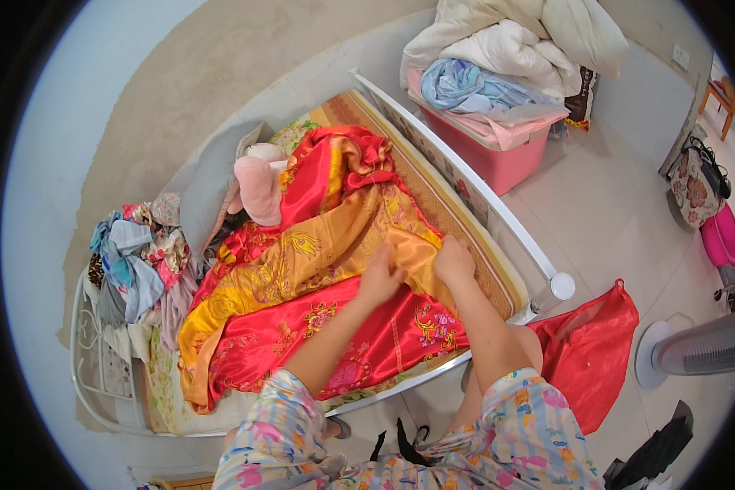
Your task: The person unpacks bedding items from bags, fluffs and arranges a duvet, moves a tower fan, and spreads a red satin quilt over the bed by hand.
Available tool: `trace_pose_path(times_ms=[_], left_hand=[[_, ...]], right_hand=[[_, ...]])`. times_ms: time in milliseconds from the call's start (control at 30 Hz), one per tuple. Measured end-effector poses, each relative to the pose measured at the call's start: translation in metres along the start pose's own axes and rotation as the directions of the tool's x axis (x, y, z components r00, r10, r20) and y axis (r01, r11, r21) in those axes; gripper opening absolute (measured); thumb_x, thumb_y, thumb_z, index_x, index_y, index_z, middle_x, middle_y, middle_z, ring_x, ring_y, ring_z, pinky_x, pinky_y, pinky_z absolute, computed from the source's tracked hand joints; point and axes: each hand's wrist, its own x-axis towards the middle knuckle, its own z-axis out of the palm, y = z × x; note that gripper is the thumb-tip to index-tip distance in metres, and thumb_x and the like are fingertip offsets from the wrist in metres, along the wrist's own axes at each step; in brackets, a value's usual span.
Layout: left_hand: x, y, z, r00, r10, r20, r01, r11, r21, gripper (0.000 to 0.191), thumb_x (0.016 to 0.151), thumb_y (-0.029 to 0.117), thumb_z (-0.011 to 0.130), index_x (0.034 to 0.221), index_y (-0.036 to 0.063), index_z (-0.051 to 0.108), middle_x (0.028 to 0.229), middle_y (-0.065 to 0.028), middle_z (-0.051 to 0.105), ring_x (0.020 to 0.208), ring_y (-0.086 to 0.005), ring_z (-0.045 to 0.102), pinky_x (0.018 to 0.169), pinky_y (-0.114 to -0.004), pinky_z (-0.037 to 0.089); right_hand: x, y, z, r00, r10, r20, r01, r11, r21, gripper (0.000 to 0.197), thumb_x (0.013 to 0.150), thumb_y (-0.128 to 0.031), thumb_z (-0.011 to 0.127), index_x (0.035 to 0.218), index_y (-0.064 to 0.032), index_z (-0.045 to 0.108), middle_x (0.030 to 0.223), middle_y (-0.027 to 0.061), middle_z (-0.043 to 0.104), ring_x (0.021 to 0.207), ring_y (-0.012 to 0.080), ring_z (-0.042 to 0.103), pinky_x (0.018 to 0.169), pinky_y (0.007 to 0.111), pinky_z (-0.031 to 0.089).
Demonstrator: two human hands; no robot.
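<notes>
A red and gold satin bedcover with embroidered flowers lies rumpled across a metal-framed bed. Both hands are at its gold part, near the right side of the mattress. My right hand is closed on the cover's gold edge by the patterned border of the bed mat. Just left of it, my left hand rests on or just over the gold cloth with fingers partly bent; whether it grips a fold cannot be told. Beyond the cover lie a pink plush item and a grey pillow.
Piled clothes cover the bed's left end. The white bed rail runs along the right end. Behind it stands a pink bin heaped with bedding. A red bag and a tower fan are at the right.
</notes>
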Motion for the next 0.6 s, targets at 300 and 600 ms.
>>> trace_pose_path(times_ms=[300, 600], left_hand=[[-0.029, 0.028, 0.017, 0.903, -0.401, -0.150, 0.394, 0.916, -0.076, 0.063, 0.068, 0.021, 0.071, 0.117, -0.0032, 0.040, 0.101, -0.0226, 0.049, 0.096, -0.0365, 0.047, 0.084, -0.040, 0.039], [0.019, 0.016, -0.025, 0.939, -0.323, -0.123, 0.344, 0.899, 0.269, 0.026, 0.074, 0.030, 0.064, 0.075, 0.0039, 0.064, 0.078, -0.0172, 0.057, 0.075, -0.0336, 0.055, 0.067, -0.042, 0.044]], right_hand=[[-0.010, 0.006, -0.011, 0.998, -0.025, 0.050, 0.027, 0.998, -0.053, 0.022, 0.077, -0.009, 0.051, 0.098, -0.0016, 0.056, 0.097, 0.0190, 0.060, 0.097, 0.0324, 0.056, 0.081, 0.041, 0.046], [-0.011, 0.027, -0.033, 0.973, 0.038, 0.230, 0.009, 0.980, -0.199, 0.019, 0.073, -0.007, 0.057, 0.090, -0.0016, 0.063, 0.097, 0.0188, 0.062, 0.094, 0.0309, 0.060, 0.079, 0.039, 0.048]])
